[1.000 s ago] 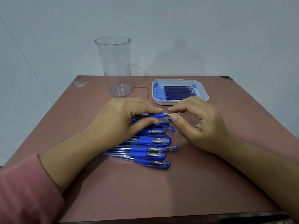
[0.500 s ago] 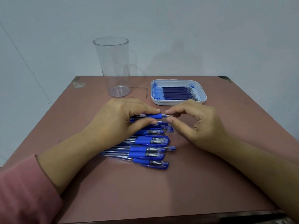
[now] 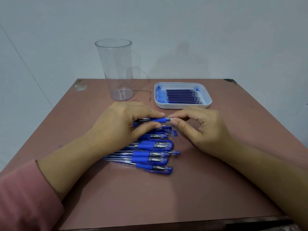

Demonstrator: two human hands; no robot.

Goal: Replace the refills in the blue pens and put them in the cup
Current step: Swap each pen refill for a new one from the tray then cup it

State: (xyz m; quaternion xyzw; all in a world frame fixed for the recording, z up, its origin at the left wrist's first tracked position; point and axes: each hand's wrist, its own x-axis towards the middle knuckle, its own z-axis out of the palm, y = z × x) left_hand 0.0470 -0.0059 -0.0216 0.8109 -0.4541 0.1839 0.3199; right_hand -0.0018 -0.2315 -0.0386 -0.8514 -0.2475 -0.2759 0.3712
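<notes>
Two hands hold one pen over the pile.
The left hand [image 3: 123,124] curls round the pen [image 3: 156,120] at its barrel, thumb below and fingers above. The right hand [image 3: 200,129] pinches its tip end between thumb and forefinger. The other pens [image 3: 153,145] lie under and just near of the left hand. The cup [image 3: 116,69] stands beyond it, and the tray [image 3: 183,106] of refills [image 3: 181,96] sits just beyond the right.

Plain room; bare wall [image 3: 208,30], worn table [image 3: 150,200]
</notes>
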